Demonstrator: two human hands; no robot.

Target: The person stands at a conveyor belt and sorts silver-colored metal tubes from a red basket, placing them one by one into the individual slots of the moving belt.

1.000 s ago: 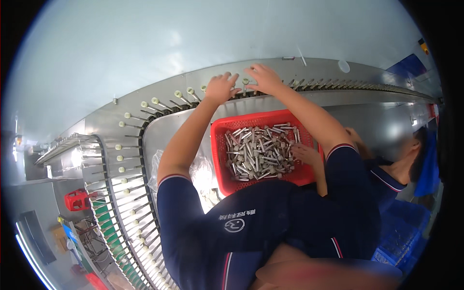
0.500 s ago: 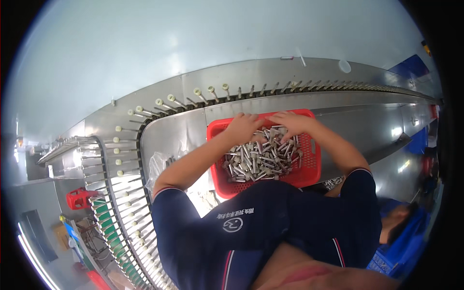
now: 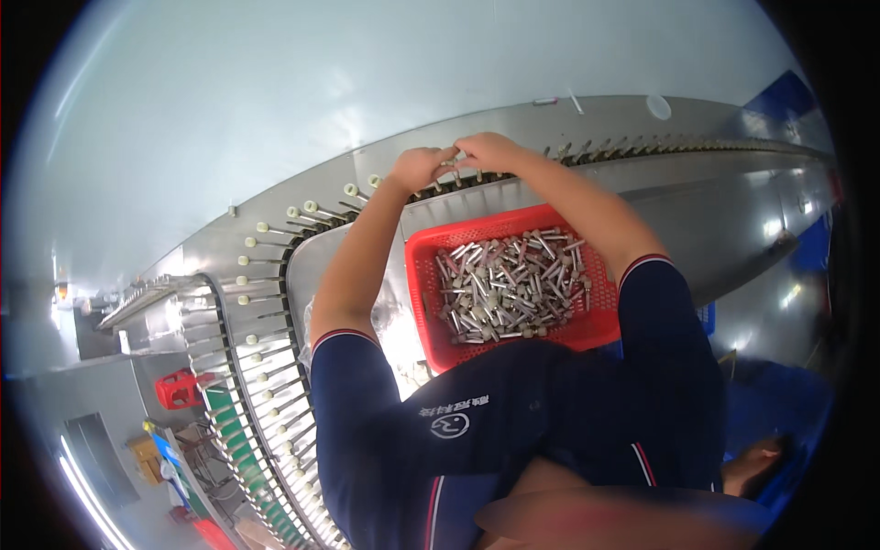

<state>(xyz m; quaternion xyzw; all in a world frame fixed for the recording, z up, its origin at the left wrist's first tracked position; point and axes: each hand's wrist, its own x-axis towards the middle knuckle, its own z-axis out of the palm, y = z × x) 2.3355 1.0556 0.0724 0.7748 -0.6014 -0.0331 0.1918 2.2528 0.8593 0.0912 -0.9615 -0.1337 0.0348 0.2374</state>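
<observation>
My left hand (image 3: 420, 169) and my right hand (image 3: 492, 151) are side by side at the far curve of a steel conveyor, over its row of white-tipped pins (image 3: 275, 229). Both have their fingers pinched, and a small metal tube (image 3: 450, 165) shows between them just above the pins. What else the fists hold is hidden. Between my forearms, close to my chest, stands a red plastic basket (image 3: 417, 275) filled with several short metal tubes (image 3: 513, 284).
The pin conveyor bends round to my left and runs down past a green belt (image 3: 238, 449). A small red object (image 3: 179, 390) sits on the floor at the left. Part of another person (image 3: 761, 456) and blue crates (image 3: 779, 394) are at the lower right.
Half a second ago both hands were down in the red basket among the tubes. They have since risen to the conveyor pins, where they also were one second ago.
</observation>
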